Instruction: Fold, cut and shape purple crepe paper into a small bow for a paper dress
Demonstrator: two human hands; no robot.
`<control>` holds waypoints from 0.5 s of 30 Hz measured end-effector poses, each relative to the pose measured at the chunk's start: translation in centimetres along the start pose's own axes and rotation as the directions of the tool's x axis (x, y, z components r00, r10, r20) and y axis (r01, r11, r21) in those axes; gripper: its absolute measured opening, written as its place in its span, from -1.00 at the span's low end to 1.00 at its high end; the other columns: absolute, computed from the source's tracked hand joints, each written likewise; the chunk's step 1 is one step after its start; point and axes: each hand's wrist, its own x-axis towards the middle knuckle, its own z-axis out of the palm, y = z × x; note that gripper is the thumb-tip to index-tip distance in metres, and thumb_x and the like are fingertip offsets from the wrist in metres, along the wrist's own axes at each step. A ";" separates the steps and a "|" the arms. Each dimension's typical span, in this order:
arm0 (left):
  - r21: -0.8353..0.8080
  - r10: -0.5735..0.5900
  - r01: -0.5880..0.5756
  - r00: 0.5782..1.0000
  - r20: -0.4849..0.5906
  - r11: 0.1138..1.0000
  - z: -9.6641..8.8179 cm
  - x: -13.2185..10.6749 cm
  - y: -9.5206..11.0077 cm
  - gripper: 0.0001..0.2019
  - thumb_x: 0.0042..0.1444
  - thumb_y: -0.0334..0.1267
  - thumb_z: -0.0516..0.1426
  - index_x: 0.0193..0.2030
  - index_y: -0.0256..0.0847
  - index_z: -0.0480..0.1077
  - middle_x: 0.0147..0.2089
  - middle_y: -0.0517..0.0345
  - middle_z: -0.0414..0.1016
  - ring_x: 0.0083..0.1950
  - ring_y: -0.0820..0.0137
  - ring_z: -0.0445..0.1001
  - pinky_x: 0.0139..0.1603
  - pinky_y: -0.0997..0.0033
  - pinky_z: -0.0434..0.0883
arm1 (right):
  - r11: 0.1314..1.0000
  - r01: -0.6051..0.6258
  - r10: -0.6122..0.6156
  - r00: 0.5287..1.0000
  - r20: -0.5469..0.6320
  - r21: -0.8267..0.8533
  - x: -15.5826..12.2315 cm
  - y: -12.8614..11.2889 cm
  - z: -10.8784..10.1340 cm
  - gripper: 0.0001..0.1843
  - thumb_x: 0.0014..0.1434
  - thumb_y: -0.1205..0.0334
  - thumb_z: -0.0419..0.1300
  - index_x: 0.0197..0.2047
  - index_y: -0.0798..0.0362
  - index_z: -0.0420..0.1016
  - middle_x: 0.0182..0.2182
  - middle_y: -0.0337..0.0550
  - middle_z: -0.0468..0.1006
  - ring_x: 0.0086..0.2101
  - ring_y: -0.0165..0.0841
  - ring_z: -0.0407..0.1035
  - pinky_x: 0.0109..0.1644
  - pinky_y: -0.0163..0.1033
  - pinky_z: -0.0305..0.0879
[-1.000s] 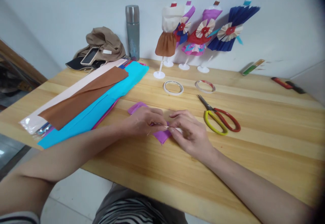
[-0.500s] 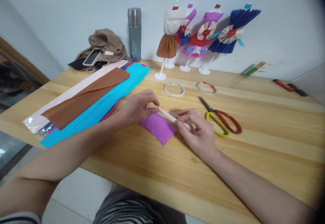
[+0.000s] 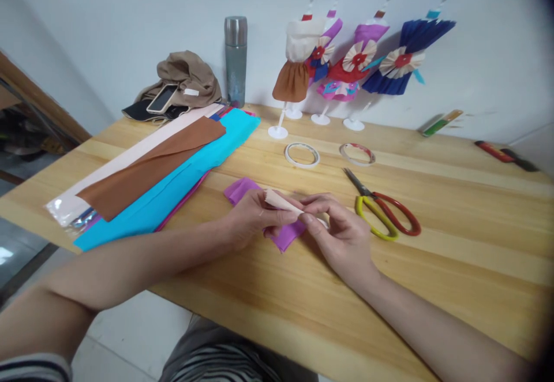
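One pale strip is pinched by left hand and right hand (purple sheet beneath), seemingly mid-fold; even pressing is probably needed next.

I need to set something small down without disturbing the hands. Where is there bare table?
The widest bare patch lies right of the scissors, between the right forearm and the red-and-black tool. A smaller one lies between both forearms, from the purple sheet to the near edge of the table. Crowded: the left with coloured sheets, the back with small dresses and tape rolls.
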 end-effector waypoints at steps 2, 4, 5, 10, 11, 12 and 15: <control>0.003 -0.002 0.002 1.000 -0.011 1.000 -0.2 0.1 -0.1 -0.70 -0.12 -0.12 0.35 -0.32 -0.32 0.55 -0.60 0.26 0.35 -0.58 0.55 0.24 -0.57 0.52 0.13 | 1.000 0.001 -0.002 1.000 0.021 0.016 0.0 0.0 0.1 -0.88 0.19 0.32 0.22 -0.36 -0.08 0.48 -0.39 -0.19 0.55 -0.29 -0.28 0.47 -0.18 -0.12 0.39; -0.014 -0.012 0.012 1.000 -0.025 1.000 -0.3 0.2 0.0 -0.71 -0.14 -0.13 0.36 -0.34 -0.32 0.55 -0.61 0.26 0.36 -0.59 0.55 0.24 -0.57 0.52 0.12 | 0.999 0.003 -0.004 0.999 0.035 0.032 -0.1 0.0 0.1 -0.88 0.21 0.33 0.21 -0.35 -0.08 0.48 -0.38 -0.18 0.56 -0.29 -0.28 0.47 -0.18 -0.12 0.39; -0.030 -0.022 0.021 0.999 -0.034 0.999 -0.3 0.2 0.1 -0.71 -0.15 -0.14 0.37 -0.35 -0.31 0.55 -0.63 0.27 0.35 -0.59 0.55 0.24 -0.56 0.52 0.13 | 0.999 0.005 -0.006 0.999 0.041 0.036 -0.1 0.0 0.1 -0.89 0.21 0.32 0.21 -0.33 -0.08 0.48 -0.37 -0.18 0.56 -0.28 -0.28 0.47 -0.18 -0.11 0.39; -0.091 -0.056 0.051 0.997 -0.051 0.995 -0.2 0.1 0.5 -0.75 -0.19 -0.15 0.38 -0.46 -0.29 0.53 -0.67 0.30 0.31 -0.60 0.59 0.20 -0.54 0.54 0.10 | 1.000 0.010 -0.012 0.998 0.057 0.025 -0.3 0.1 0.1 -0.91 0.20 0.32 0.23 -0.30 -0.10 0.49 -0.34 -0.17 0.56 -0.27 -0.28 0.46 -0.18 -0.11 0.40; -0.095 -0.059 0.056 0.997 -0.039 0.994 -0.2 0.1 0.5 -0.75 -0.19 -0.15 0.39 -0.47 -0.29 0.53 -0.68 0.30 0.30 -0.60 0.59 0.19 -0.54 0.54 0.09 | 1.000 0.011 -0.013 0.998 0.053 0.022 -0.2 0.1 0.1 -0.91 0.20 0.32 0.23 -0.30 -0.10 0.48 -0.34 -0.17 0.55 -0.27 -0.28 0.45 -0.18 -0.11 0.40; -0.100 -0.063 0.060 0.998 -0.023 0.993 -0.2 0.1 0.5 -0.74 -0.19 -0.14 0.39 -0.48 -0.30 0.52 -0.68 0.30 0.29 -0.60 0.59 0.19 -0.54 0.54 0.08 | 1.000 0.014 -0.015 0.999 0.047 0.019 -0.2 0.1 0.1 -0.90 0.20 0.32 0.23 -0.32 -0.09 0.47 -0.35 -0.17 0.55 -0.27 -0.28 0.45 -0.18 -0.11 0.41; -0.126 -0.075 0.074 0.997 0.001 0.989 -0.4 0.2 0.4 -0.73 -0.18 -0.13 0.39 -0.45 -0.30 0.54 -0.66 0.28 0.31 -0.59 0.58 0.20 -0.54 0.52 0.07 | 1.000 0.023 -0.023 0.999 0.023 -0.001 -0.1 0.0 0.1 -0.90 0.20 0.31 0.23 -0.34 -0.08 0.46 -0.37 -0.17 0.56 -0.28 -0.28 0.46 -0.19 -0.11 0.42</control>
